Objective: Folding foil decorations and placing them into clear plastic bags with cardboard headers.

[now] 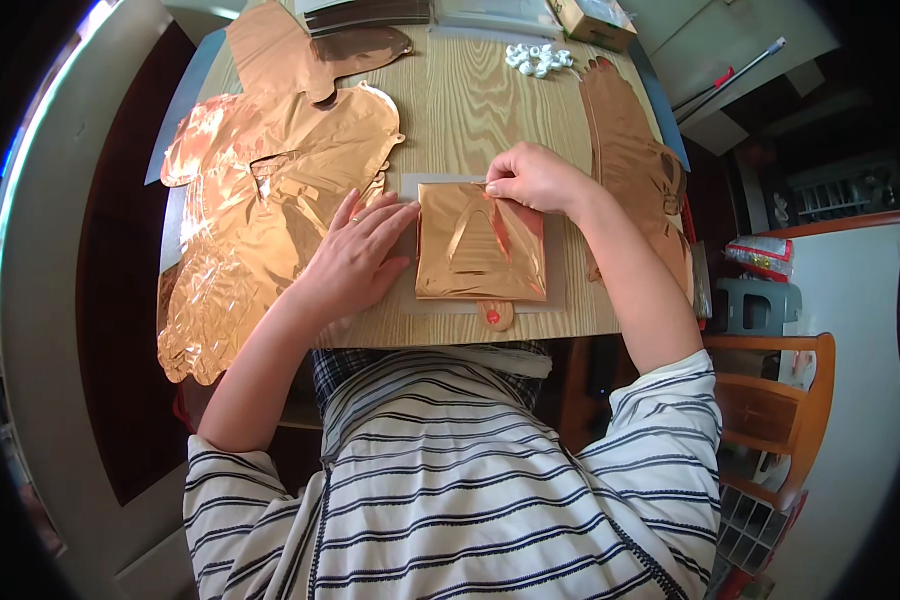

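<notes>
A copper-coloured foil balloon (460, 270), folded into a flat square, lies in front of me on a thin greyish sheet (556, 285). Its tab with a red dot (494, 316) sticks out at the near edge. My left hand (362, 252) rests with outstretched fingers on the table, fingertips at the square's upper left edge. At the far edge, my right hand (535, 180) has thumb and forefinger pinched on the foil; the exact fold between them is hidden. Left of my left hand spreads a pile of flat, unfolded foil balloons (260, 200).
More copper foil balloons (625, 140) lie along the table's right side. A cluster of small white pieces (538, 60) sits at the back, near a cardboard box (595, 22) and stacked clear sheets (495, 15). A wooden chair (770, 400) and grey stool (760, 303) stand right of the wood-grain table (460, 110).
</notes>
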### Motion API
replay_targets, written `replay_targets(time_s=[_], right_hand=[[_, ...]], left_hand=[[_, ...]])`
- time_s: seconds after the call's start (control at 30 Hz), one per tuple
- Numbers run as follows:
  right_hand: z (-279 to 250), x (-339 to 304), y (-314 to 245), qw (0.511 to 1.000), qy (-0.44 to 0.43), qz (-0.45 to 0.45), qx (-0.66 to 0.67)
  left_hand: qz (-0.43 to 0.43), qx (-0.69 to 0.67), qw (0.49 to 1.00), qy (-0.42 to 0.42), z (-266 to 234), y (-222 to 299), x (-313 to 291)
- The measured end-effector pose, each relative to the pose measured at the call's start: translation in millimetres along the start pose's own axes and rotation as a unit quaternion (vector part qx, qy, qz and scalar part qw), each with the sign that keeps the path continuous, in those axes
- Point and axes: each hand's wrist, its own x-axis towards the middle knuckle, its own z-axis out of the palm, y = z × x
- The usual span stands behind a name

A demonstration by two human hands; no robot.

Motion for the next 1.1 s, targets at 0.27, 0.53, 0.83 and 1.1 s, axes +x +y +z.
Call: replay_targets(time_s=[0.27,0.53,0.83,1.1], right_hand=[[8.8,-0.9,8.4,0.999,0.018,-0.008,-0.044],[16.0,-4.3,18.7,0.994,0.068,-0.033,-0.082],[9.4,-9.1,-27.5,0.962,-0.011,0.141,-0.235],[22.6,-40.7,-22.3,0.905,0.135,0.084,-0.396]], left_hand=[[-0.003,0.015,1.000,0.020,5.5,27.9,29.3],[-0.012,0.081,0.997,0.009,59.2,46.6,54.1],[0.018,0.106,0.994,-0.008,62.2,44.4,50.6],[0.028,0.137,0.990,-0.005,66.1,45.8,50.6]])
